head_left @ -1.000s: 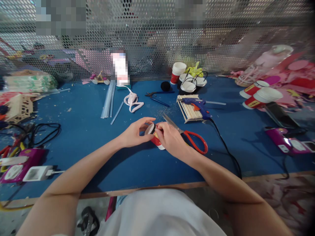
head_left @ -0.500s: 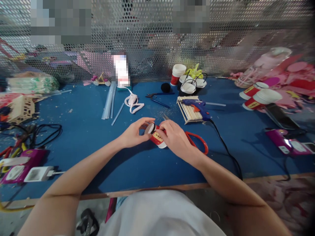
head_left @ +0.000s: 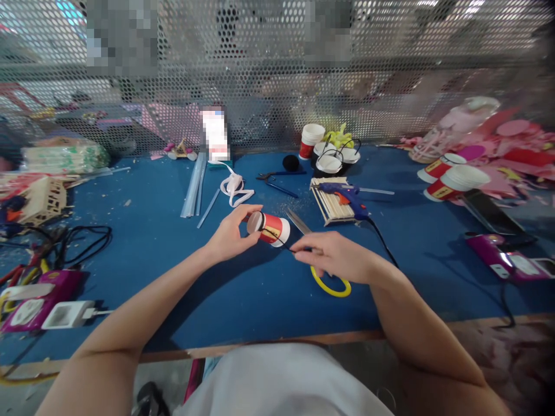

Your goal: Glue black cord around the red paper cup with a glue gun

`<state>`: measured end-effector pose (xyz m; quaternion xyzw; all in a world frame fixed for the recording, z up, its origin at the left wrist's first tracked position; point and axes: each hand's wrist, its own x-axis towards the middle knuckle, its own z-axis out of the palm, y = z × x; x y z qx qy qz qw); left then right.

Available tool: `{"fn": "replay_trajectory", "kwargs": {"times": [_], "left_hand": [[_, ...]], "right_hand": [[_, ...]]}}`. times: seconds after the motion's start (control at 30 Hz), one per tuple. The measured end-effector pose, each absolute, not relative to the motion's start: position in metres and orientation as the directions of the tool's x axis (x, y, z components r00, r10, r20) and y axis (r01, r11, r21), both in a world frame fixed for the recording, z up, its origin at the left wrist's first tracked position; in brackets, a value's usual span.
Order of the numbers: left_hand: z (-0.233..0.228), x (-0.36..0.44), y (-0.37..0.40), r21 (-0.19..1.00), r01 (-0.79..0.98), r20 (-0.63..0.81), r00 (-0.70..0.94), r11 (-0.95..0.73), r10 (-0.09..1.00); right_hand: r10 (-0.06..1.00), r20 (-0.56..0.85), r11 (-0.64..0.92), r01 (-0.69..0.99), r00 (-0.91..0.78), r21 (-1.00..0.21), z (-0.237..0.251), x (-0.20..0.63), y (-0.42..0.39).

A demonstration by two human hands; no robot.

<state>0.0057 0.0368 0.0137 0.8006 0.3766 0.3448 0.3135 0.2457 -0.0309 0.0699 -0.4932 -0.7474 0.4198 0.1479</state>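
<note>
Red and white, the cup (head_left: pixel 274 223) was held tipped on its side over the near middle of the bench (head_left: pixel 208 306); whether its underside was touching could not be told. It was gripped by the left hand (head_left: pixel 229 236), whose fingers were curled round the far side of the pale end, with the thumb pressed on the near side. A black cord (head_left: pixel 284 247) was stretched slantwise from about that thumb across the cup to the right hand (head_left: pixel 333 254), by whose bunched fingers it appeared to be pinched. A dark band was also seen round the cup near the pale end; whether it belonged to the same cord could not be made out.

The step in hand was judged to be the drawing of the cord round the cup. For the next move, a firm thumb and an even pull seemed to be called for, so that no slack would be let in.

Half a second earlier, the cup had been enclosed by both hands; since then the right hand had been drawn off rightward, and more of the cup was exposed. The yellow handle of the scissors (head_left: pixel 298 221) was now uncovered, and the red one hidden.

Farther out, pliers (head_left: pixel 284 189) and ribbon (head_left: pixel 233 185) were set beyond the cup, and a glue gun (head_left: pixel 356 207) was rested on a wooden rack (head_left: pixel 323 203).
</note>
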Motion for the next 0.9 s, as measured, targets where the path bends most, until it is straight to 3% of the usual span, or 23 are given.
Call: {"fn": "replay_trajectory", "kwargs": {"times": [0.07,0.13,0.17,0.23,0.33,0.4,0.7,0.83,0.9], "left_hand": [[0.013,0.005,0.037,0.756,0.376,0.327,0.492,-0.536,0.807],[0.013,0.005,0.037,0.761,0.355,0.33,0.508,-0.542,0.796],[0.013,0.005,0.036,0.763,0.347,0.331,0.515,-0.545,0.791],[0.013,0.006,0.035,0.756,0.343,0.335,0.53,-0.557,0.78],[0.013,0.007,0.034,0.722,0.35,0.356,0.552,-0.597,0.754],[0.014,0.007,0.034,0.699,0.356,0.369,0.563,-0.62,0.739],[0.013,0.008,0.032,0.677,0.365,0.381,0.569,-0.639,0.729],[0.012,0.008,0.032,0.678,0.356,0.386,0.571,-0.643,0.724],[0.012,0.009,0.032,0.681,0.356,0.388,0.566,-0.64,0.727]], "right_hand": [[0.953,-0.126,0.071,0.612,-0.274,-0.788,0.075,0.254,-0.023],[0.999,0.029,0.043,0.684,-0.032,-0.728,0.078,0.269,-0.009],[0.987,0.141,0.034,0.751,0.079,-0.659,0.078,0.278,0.0],[0.927,0.306,-0.078,0.908,0.218,-0.412,0.074,0.299,0.019],[0.949,0.148,-0.264,0.959,0.278,-0.104,0.058,0.326,0.042],[0.955,0.09,-0.279,0.958,0.284,-0.06,0.046,0.336,0.051],[0.953,0.098,-0.277,0.955,0.288,-0.109,0.029,0.339,0.054],[0.936,0.121,-0.306,0.933,0.331,-0.19,0.029,0.341,0.051],[0.916,0.168,-0.302,0.902,0.364,-0.307,0.031,0.339,0.047]]}}
